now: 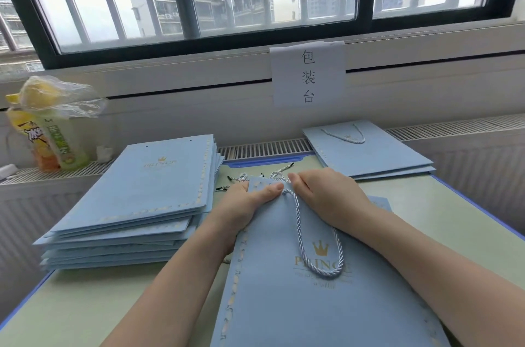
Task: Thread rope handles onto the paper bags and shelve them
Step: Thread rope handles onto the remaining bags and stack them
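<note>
While both hands work at its top edge, the paper bag (284, 304) lies flat on the worktop (443, 204) at lower centre of the frame. One rope handle (318, 250) already loops across its printed face. The left hand (250, 199) presses down on the bag's upper corner, thumb flat beside the rope's entry point; whether its grip is wide or closed on anything I cannot tell. The right hand (324, 193) has fingers curled over the top edge, apparently on the rope end, though the contact is hidden.

Loose ropes (255, 176) lie just beyond the hands. Stack of unthreaded bags (136, 199) sits at left centre, holes bare. Finished bags (369, 150), rope showing, lie at right centre.

Judgement: early stage; few done, most left, no shelving seen.
</note>
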The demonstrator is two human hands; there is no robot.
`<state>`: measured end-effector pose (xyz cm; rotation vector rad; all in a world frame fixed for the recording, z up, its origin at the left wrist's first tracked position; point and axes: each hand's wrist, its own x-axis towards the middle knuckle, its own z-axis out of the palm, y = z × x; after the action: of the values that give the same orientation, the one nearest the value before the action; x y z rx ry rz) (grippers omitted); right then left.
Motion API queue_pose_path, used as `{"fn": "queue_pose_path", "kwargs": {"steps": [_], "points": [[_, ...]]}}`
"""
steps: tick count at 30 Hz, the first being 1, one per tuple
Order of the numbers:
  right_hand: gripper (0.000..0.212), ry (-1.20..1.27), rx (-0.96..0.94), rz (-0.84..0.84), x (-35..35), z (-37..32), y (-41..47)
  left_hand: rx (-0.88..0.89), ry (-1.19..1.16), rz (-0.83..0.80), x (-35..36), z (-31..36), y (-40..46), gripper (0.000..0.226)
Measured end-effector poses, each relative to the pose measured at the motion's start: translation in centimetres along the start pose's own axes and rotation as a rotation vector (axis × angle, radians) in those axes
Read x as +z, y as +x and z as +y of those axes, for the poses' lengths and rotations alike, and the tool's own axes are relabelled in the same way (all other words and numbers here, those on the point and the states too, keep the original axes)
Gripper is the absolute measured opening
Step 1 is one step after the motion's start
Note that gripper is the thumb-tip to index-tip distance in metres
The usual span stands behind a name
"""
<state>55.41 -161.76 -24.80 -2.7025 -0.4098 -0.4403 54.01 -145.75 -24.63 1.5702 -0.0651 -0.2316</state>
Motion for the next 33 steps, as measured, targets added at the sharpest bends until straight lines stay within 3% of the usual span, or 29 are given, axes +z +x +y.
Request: {"fn": "queue_pose_path", "kwargs": {"steps": [4, 8, 10, 12, 14, 17, 19, 21, 25, 30, 33], "points": [[0.045, -0.033, -0.027, 0.115, -0.2, 0.4, 0.3, 0.055, 0.003, 0.060, 0.0, 0.8, -0.4, 0.018], [0.043, -0.009, -0.050, 0.476, -1.1, 1.9, 1.1, 0.119, -0.037, 0.230, -1.3, 1.8, -0.5, 0.025], [0.043, 0.061, 0.016, 0.628, -1.8, 3.0, 1.4, 0.158, -0.087, 0.290, -1.7, 2.2, -0.6, 0.028], [0.030, 0.214, 0.121, 0.641, -2.4, 3.8, 1.7, 0.210, -0.149, 0.336, -1.6, 2.3, -0.8, 0.029], [0.021, 0.409, 0.217, 0.517, -3.1, 4.3, 1.7, 0.287, -0.213, 0.425, -1.5, 2.4, -0.9, 0.028], [0.038, 0.897, 0.356, 0.009, -3.9, 4.3, 1.1, 0.395, -0.322, 0.586, -2.0, 2.4, -0.8, 0.027], [0.041, 1.081, 0.389, -0.271, -3.7, 4.2, 0.4, 0.404, -0.355, 0.636, -2.5, 2.3, -0.7, 0.028], [0.037, 1.087, 0.341, -0.276, -3.2, 4.4, 0.3, 0.377, -0.396, 0.600, -2.7, 2.2, -0.4, 0.024], [0.026, 1.183, 0.293, -0.048, -2.9, 4.6, 0.9, 0.305, -0.408, 0.376, -2.8, 2.1, 0.4, 0.012], [0.029, 1.327, 0.482, 0.261, -3.0, 5.4, 1.4, 0.168, -0.109, 0.115, -1.6, 1.3, 0.4, 0.016], [0.036, 1.541, 0.645, 0.272, -3.0, 6.4, 1.6, 0.169, -0.056, 0.142, -1.2, 0.7, 0.8, 0.015]]}}
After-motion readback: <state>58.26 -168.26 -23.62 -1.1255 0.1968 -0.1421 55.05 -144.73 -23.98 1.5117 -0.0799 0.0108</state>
